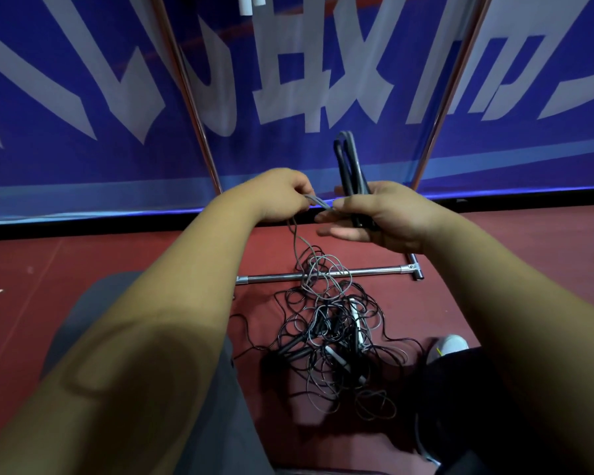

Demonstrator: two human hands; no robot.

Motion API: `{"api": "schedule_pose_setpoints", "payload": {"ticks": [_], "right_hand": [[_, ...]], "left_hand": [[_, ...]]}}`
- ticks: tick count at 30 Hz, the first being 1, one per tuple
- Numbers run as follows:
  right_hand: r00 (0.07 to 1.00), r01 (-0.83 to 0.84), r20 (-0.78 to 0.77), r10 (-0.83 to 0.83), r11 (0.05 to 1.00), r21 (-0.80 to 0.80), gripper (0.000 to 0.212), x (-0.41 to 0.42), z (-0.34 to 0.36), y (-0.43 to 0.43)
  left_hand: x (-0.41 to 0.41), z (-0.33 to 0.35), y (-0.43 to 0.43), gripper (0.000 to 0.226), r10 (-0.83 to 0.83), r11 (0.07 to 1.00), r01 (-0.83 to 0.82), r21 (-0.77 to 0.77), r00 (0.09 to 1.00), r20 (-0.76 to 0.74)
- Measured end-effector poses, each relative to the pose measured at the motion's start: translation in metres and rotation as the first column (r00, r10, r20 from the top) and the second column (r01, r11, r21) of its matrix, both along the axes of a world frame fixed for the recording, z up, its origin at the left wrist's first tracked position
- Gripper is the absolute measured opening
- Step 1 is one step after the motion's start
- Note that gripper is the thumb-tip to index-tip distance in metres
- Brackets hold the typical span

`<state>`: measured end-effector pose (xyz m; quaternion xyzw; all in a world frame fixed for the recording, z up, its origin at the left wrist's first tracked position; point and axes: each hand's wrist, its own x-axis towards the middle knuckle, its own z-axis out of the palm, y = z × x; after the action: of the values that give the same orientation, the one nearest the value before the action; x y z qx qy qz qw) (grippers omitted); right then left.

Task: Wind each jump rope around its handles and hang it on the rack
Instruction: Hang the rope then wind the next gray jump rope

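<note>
A pair of dark handles (347,166) is gripped upright in the right hand (388,214). The thumb and upper fingers are closed round them, while the lower fingers are stretched out to the left. The grey cord (318,201) is pinched in the left hand (282,195), just left of the right hand, and is held taut across the short gap between the two. From the left hand the cord is let down to a pile (333,334) of tangled ropes on the floor (117,255), below the hands and nearer.

How many ropes are in the pile cannot be told; black and white handles are half buried in it. The middle of the held handles is hidden by the right hand. The rack (323,274) is seen only in part: its base bar is crossed by the far edge of the pile, and its two poles are cut off at the top, where white handles (251,1) are also cropped. The far side is closed by a banner (83,80). Open floor is seen at far left, and a shoe (450,344) is set just right of the pile.
</note>
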<state>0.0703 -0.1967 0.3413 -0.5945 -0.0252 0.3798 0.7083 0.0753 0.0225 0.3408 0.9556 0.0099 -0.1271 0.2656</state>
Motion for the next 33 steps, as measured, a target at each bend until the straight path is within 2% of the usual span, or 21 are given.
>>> {"api": "schedule_pose_setpoints", "payload": {"ticks": [2,5,7,9,10,12,15,18,23,27,30,33], "right_hand": [[0.991,-0.129,-0.037,0.129,0.992,-0.013,0.041,-0.005,0.001,0.000],[0.932,-0.337,-0.133,0.338,0.941,0.028,0.061,-0.010,0.000,-0.004],[0.852,-0.490,-0.180,0.491,0.870,0.052,0.058,-0.013,-0.001,-0.006],[0.768,-0.607,-0.220,0.602,0.793,0.051,0.049,-0.015,-0.004,-0.008],[0.731,-0.648,-0.246,0.637,0.761,0.045,0.045,-0.017,-0.004,-0.009],[0.688,-0.696,-0.285,0.667,0.718,0.000,0.043,-0.019,-0.006,-0.010],[0.691,-0.712,-0.309,0.653,0.689,-0.136,0.039,-0.019,-0.011,-0.010],[0.770,-0.631,-0.304,0.561,0.738,-0.237,0.033,-0.016,-0.020,-0.009],[0.911,-0.409,-0.228,0.345,0.832,-0.375,0.019,-0.006,-0.032,-0.008],[0.974,-0.206,-0.175,0.142,0.879,-0.431,0.021,0.004,-0.039,-0.006],[0.993,0.021,-0.102,-0.066,0.919,-0.394,0.015,0.012,-0.043,-0.002],[0.978,0.181,-0.053,-0.202,0.945,-0.271,0.011,0.016,-0.037,-0.001]], "left_hand": [[0.002,-0.002,0.003,0.010,-0.021,0.999,0.021,-0.041,1.000,-0.003],[0.000,0.000,0.006,0.006,-0.051,0.988,0.051,-0.149,0.999,0.000],[-0.003,0.002,0.008,0.017,-0.118,0.956,0.123,-0.267,0.992,0.032],[-0.007,0.002,0.007,0.022,-0.187,0.877,0.177,-0.447,0.982,0.023],[-0.009,0.003,0.004,0.018,-0.194,0.829,0.162,-0.535,0.981,-0.002],[-0.011,0.005,-0.001,0.014,-0.219,0.774,0.155,-0.614,0.975,-0.028],[-0.011,0.009,-0.009,0.018,-0.286,0.775,0.232,-0.588,0.958,0.000],[-0.014,0.016,-0.014,0.022,-0.269,0.804,0.231,-0.549,0.963,0.011],[-0.014,0.026,-0.014,0.020,-0.221,0.892,0.233,-0.386,0.972,0.076],[-0.014,0.022,-0.015,0.023,-0.210,0.935,0.229,-0.270,0.973,0.098],[-0.010,0.015,-0.011,0.024,-0.217,0.963,0.224,-0.151,0.974,0.062],[-0.008,0.004,-0.007,0.015,-0.193,0.981,0.192,-0.026,0.979,-0.068]]}}
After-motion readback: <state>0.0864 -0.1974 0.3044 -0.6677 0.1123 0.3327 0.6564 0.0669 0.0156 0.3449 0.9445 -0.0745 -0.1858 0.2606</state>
